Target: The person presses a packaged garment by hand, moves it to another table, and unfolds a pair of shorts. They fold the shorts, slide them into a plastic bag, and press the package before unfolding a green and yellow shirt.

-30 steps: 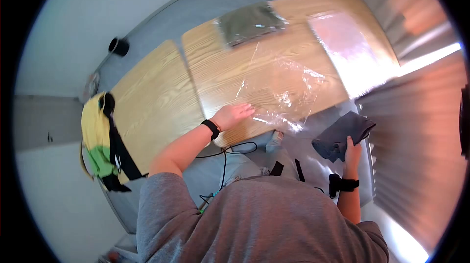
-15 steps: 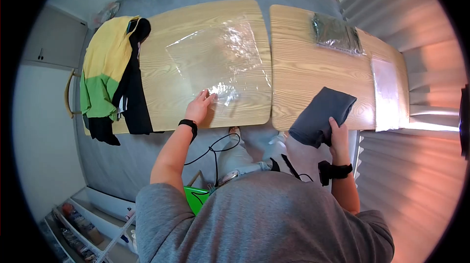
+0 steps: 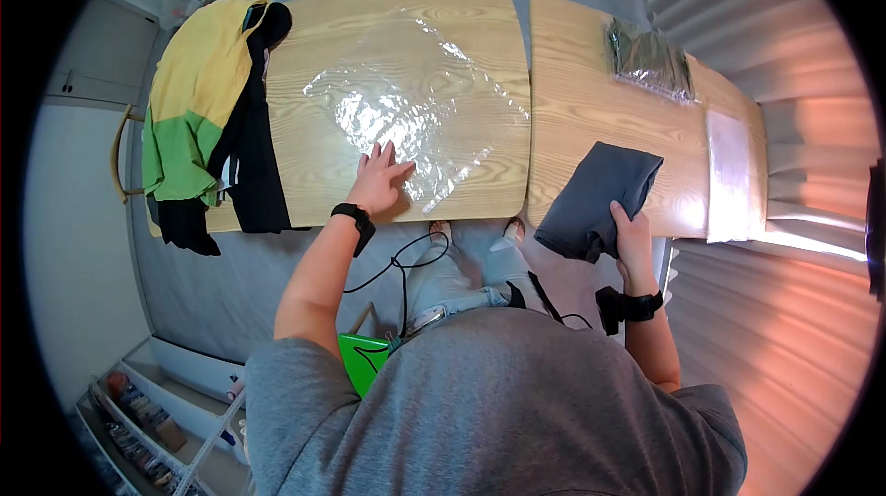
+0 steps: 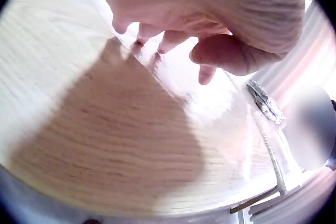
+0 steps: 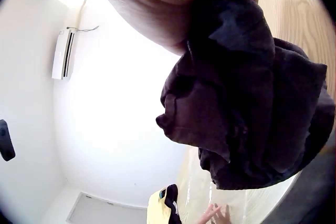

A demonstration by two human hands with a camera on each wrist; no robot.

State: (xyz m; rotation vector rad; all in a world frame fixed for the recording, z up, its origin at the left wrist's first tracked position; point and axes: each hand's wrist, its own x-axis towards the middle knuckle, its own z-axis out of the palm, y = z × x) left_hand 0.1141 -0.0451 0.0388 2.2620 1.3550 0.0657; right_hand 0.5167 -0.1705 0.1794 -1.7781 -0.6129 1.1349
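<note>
My left hand (image 3: 377, 184) rests with spread, fairly straight fingers on the near part of a clear plastic bag (image 3: 406, 122), which lies flat and shiny on the left table. In the left wrist view the fingertips (image 4: 163, 48) reach down to the bag's edge, and the thumb stands apart from them. My right hand (image 3: 632, 239) grips a folded dark grey garment (image 3: 600, 196) by its near right edge, thumb on top. The garment is held over the near edge of the right table; its folded layers hang below the fist in the right wrist view.
Yellow, green and black clothes (image 3: 198, 113) drape over the left end of the left table (image 3: 305, 164). On the right table (image 3: 565, 108) lie a bagged olive garment (image 3: 651, 60) and a pale flat plastic package (image 3: 729, 178). A narrow gap parts the tables. A black cable (image 3: 401, 265) hangs near my legs.
My left hand has brought the clear bag from the right table leftward onto the left table, where it has turned and lies flatter. My right hand keeps hold of the grey garment. The head view has swung left.
</note>
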